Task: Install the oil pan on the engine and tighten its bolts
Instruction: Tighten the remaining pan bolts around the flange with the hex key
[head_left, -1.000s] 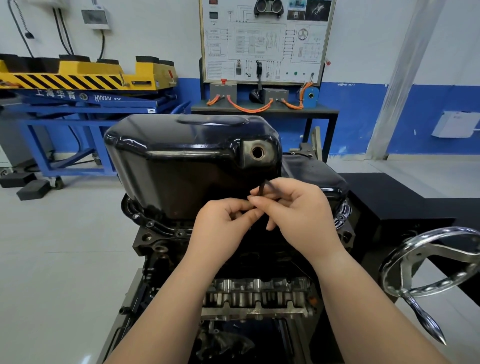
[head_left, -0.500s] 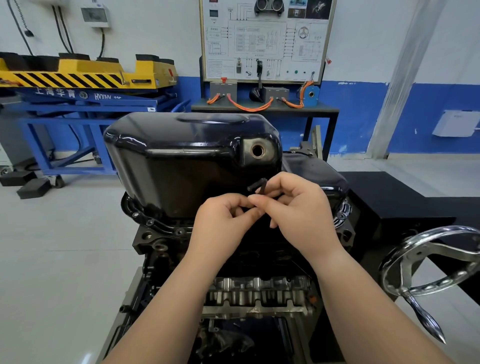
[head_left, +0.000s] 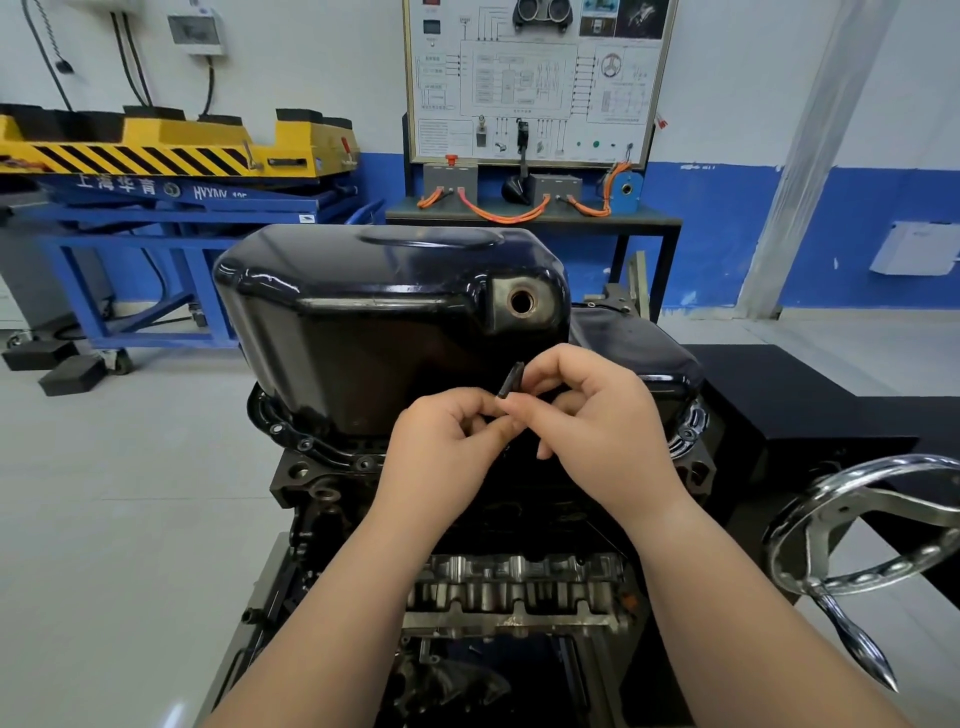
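A: How far along is it?

B: The oil pan (head_left: 363, 332) already sits on the engine (head_left: 509, 587), in the centre of the frame, with its flange (head_left: 291, 436) lying on the block. I judge the seating done and the bolting under way or only starting.

A: Are any bolts in?

B: Small round spots run along the flange at left centre. I cannot tell whether they are bolt heads or bare holes. No wrench shows.

A: And the hands?

B: They meet just in front of the pan's near wall. The right hand (head_left: 602, 431) pinches a short dark bolt (head_left: 510, 380) between thumb and forefinger. The left hand (head_left: 441, 447) is curled, and its fingertips pinch the bolt's lower end.

A: How does the pan look?

B: It is glossy black and deep, with rounded corners that catch the light. An open, rusty drain hole (head_left: 521, 301) sits at its upper right corner with no plug in it.
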